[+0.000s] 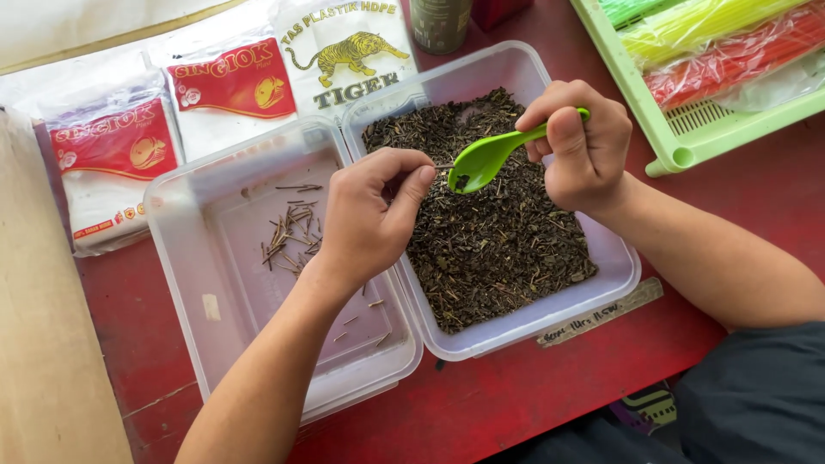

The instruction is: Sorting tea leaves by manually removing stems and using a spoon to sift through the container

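My right hand [584, 142] holds a bright green plastic spoon [485, 159] over a clear plastic tub [614, 258] filled with dark loose dried tea leaves [498, 241]. A few leaves lie in the spoon's bowl. My left hand [374, 210] pinches a thin twig-like stem at the spoon's tip, between thumb and forefinger. It hovers over the rim where two tubs meet. The left clear tub [198, 283] holds a small scatter of brown stems [288, 236] on its bottom.
Packs of white plastic bags with red and yellow labels [120, 163] lie at the back left. A dark tin [440, 24] stands behind the tubs. A light green tray [687, 137] with coloured plastic packs sits at the back right. The tabletop is red, and a pale board [43, 344] lies along its left side.
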